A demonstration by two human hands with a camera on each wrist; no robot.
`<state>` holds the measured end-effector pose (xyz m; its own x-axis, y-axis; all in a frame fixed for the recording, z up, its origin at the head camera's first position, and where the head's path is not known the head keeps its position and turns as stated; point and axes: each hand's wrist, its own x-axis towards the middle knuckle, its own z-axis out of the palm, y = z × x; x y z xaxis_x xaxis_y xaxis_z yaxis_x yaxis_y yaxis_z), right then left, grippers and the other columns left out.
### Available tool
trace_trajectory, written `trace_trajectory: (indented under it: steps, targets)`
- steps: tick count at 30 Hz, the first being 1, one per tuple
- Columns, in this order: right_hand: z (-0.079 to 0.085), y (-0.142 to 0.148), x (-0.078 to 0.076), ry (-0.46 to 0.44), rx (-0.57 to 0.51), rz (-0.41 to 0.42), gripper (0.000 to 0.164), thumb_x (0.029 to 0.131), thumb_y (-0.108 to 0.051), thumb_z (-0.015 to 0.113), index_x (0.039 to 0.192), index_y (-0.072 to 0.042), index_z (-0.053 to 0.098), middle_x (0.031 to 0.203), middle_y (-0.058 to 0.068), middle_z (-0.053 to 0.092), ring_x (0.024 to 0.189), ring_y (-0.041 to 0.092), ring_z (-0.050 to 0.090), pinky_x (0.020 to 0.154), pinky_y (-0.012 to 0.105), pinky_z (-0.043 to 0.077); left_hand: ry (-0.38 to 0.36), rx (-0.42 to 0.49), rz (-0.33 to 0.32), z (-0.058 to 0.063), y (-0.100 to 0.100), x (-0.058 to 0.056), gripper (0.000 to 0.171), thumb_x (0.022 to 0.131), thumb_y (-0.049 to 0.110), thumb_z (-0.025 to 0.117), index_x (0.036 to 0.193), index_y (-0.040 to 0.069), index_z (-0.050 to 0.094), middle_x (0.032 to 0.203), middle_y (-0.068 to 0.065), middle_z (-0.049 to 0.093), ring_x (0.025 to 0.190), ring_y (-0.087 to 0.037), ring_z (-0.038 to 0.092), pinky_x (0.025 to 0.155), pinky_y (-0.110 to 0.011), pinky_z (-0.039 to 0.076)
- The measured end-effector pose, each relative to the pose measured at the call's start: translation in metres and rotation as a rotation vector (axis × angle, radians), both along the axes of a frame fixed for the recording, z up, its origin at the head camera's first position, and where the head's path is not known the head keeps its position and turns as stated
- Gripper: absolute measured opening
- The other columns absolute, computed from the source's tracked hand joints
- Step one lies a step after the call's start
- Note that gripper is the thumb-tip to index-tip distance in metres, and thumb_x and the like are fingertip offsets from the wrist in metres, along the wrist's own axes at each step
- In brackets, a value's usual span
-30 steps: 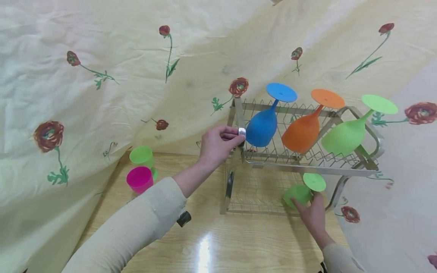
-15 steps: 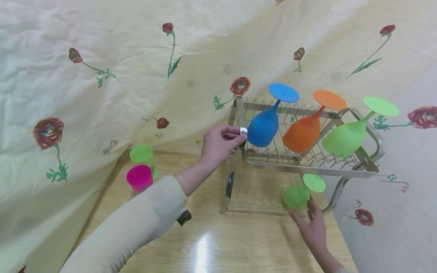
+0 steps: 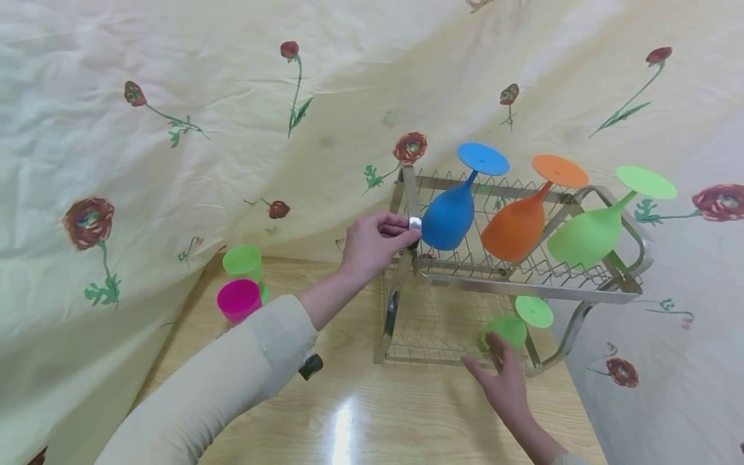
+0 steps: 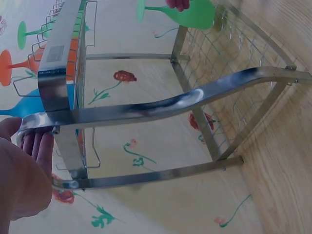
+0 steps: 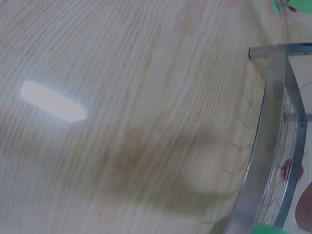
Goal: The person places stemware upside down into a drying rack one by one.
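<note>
My left hand (image 3: 372, 245) grips the upper left end of a two-tier metal dish rack (image 3: 523, 289), fingers curled round its frame. Three goblets lean upside down on the top tier: a blue goblet (image 3: 449, 219), an orange goblet (image 3: 517, 226) and a light green goblet (image 3: 587, 236). On the lower tier another green goblet (image 3: 506, 330) is tipped, its foot up and to the right. My right hand (image 3: 506, 384) is at the rack's front, fingers spread and overlapping that goblet's bowl. The left wrist view shows the rack's side bar (image 4: 146, 111) and this lower green goblet (image 4: 195, 14).
Left of the rack, a pink cup (image 3: 238, 302) and a green goblet (image 3: 243, 263) stand mouth up on the wooden table (image 3: 383, 413). Flower-patterned cloth (image 3: 325, 116) hangs behind and to both sides.
My right hand has let go of the lower green goblet's stem and moved left and a little down, in front of the bowl. My left hand keeps its grip on the rack.
</note>
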<state>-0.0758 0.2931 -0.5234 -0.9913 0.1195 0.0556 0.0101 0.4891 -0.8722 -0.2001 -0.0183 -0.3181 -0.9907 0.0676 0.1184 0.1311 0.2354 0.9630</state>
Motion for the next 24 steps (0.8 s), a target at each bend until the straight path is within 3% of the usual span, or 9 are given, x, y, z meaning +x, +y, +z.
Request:
trace_trajectory:
  steps: [6,11,15,22,24]
  targets:
    - [0.004,-0.011,-0.006,0.045,0.017,0.061,0.083,0.094,-0.014,0.084,0.157,0.010,0.036,0.159,0.031,0.042,0.148,0.049,0.041,0.109,0.001,0.030,0.025,-0.085,-0.037,0.002,-0.026,-0.004,0.034,0.093,0.031,0.087,0.117,0.010,0.077,0.108,-0.002,0.079,0.098,-0.016,0.074,0.086,-0.029,0.063]
    - [0.005,-0.018,-0.009,0.087,0.037,0.134,0.080,0.094,-0.014,0.084,0.156,0.009,0.039,0.159,0.032,0.044,0.147,0.051,0.042,0.110,0.003,0.029,0.057,-0.200,-0.052,-0.007,-0.071,-0.004,0.038,0.092,0.028,0.087,0.121,0.006,0.075,0.111,-0.006,0.080,0.103,-0.021,0.075,0.092,-0.036,0.063]
    - [0.008,-0.024,-0.011,0.067,0.054,0.182,0.082,0.095,-0.018,0.084,0.157,0.006,0.038,0.160,0.029,0.044,0.148,0.050,0.041,0.113,0.006,0.030,0.056,-0.289,-0.046,-0.019,-0.111,0.002,0.043,0.092,0.028,0.087,0.126,0.005,0.072,0.119,-0.010,0.078,0.112,-0.027,0.074,0.100,-0.041,0.060]
    - [0.013,-0.038,-0.013,0.041,0.054,0.222,0.082,0.093,-0.019,0.086,0.156,0.005,0.041,0.159,0.026,0.047,0.147,0.048,0.044,0.121,0.047,0.036,0.029,-0.454,-0.058,-0.044,-0.174,0.021,0.064,0.093,0.031,0.086,0.141,-0.003,0.061,0.142,-0.022,0.065,0.133,-0.042,0.060,0.115,-0.054,0.050]
    - [0.012,-0.042,-0.013,0.034,0.051,0.231,0.082,0.092,-0.020,0.086,0.156,0.004,0.041,0.159,0.026,0.047,0.148,0.048,0.044,0.121,0.052,0.035,0.029,-0.538,-0.034,-0.051,-0.190,0.027,0.070,0.093,0.036,0.085,0.145,-0.002,0.059,0.145,-0.023,0.063,0.135,-0.044,0.058,0.114,-0.058,0.048]
